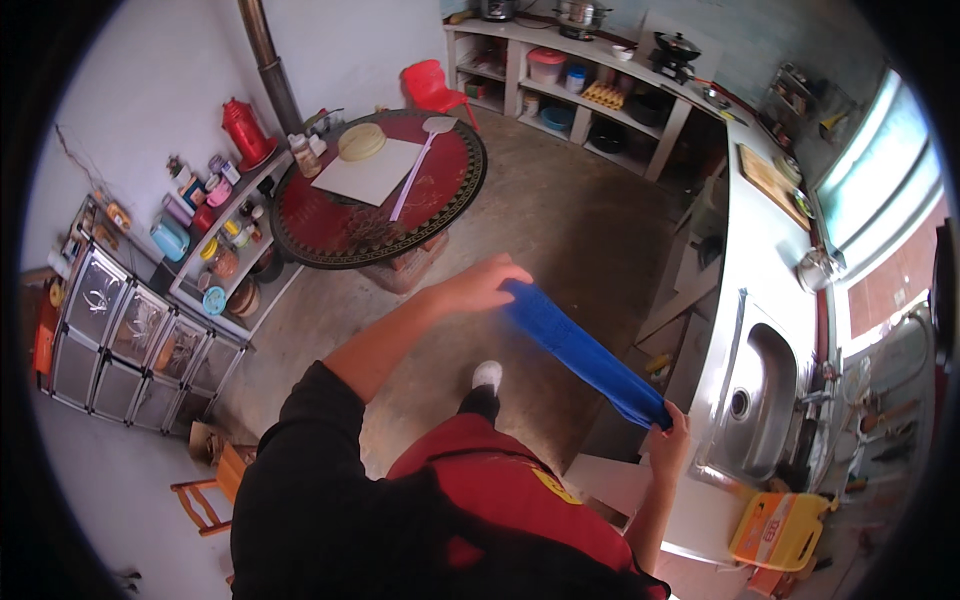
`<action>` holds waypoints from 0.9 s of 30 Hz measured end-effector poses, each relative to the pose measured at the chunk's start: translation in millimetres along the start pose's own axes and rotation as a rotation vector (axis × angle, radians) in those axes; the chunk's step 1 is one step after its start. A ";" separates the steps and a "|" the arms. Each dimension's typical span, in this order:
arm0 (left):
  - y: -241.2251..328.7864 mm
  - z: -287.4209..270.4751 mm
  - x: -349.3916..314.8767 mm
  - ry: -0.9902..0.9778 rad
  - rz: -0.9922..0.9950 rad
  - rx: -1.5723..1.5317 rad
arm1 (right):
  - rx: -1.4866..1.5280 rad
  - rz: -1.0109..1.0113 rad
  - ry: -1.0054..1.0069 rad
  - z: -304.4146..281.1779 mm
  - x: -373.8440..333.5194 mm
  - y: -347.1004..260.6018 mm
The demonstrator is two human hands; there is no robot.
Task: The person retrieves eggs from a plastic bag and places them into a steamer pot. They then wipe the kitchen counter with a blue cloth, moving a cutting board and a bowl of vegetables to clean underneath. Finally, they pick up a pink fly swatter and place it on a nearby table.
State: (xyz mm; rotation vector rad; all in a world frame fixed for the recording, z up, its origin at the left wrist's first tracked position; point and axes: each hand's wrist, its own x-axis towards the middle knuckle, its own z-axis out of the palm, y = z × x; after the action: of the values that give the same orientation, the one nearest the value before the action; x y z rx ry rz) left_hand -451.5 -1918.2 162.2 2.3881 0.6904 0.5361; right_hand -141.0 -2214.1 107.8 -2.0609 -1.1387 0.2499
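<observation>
Both hands are closed on one blue cloth (pixel 585 352), pulled out taut between them: left hand (pixel 487 285) pinches the upper end, right hand (pixel 668 438) grips the lower end. Landmark: steel sink (pixel 752 400). The cloth hangs in the air just left of the sink, its lower end close to the sink's near rim, over bare concrete floor (pixel 560 210). Judged step: stretching or straightening the cloth; a following fold or wipe would call for both ends held firm and tension kept even. Sink bowl shows only a drain, no contents visible. A yellow jerrycan (pixel 780 530) stands below the sink on the counter edge; contents cannot be seen. Far beyond the sink, open shelves (pixel 560 95) hold tubs, bowls and an egg tray. A round red table (pixel 375 190) well left of the sink carries a white board and a pale plate.
</observation>
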 end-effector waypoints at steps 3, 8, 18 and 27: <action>-16.4 -11.6 5.1 -0.012 -0.018 -0.084 | 0.037 -0.053 -0.019 1.6 27.6 -1.9; -55.0 -44.6 31.2 0.153 0.131 -0.128 | 0.060 -0.140 -0.075 10.1 87.4 -21.7; -134.2 3.1 102.2 0.252 -0.472 -0.786 | 0.480 0.216 -0.143 126.9 218.6 -119.7; -137.7 36.3 149.9 -0.190 -0.607 -2.023 | 0.260 -0.333 -0.407 222.8 240.9 -225.3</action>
State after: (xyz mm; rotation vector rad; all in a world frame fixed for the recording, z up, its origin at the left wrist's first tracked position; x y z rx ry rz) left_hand -362.9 -1750.8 79.2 0.2919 0.3248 0.3459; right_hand -255.4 -1835.4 152.3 -1.6014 -1.5801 0.6363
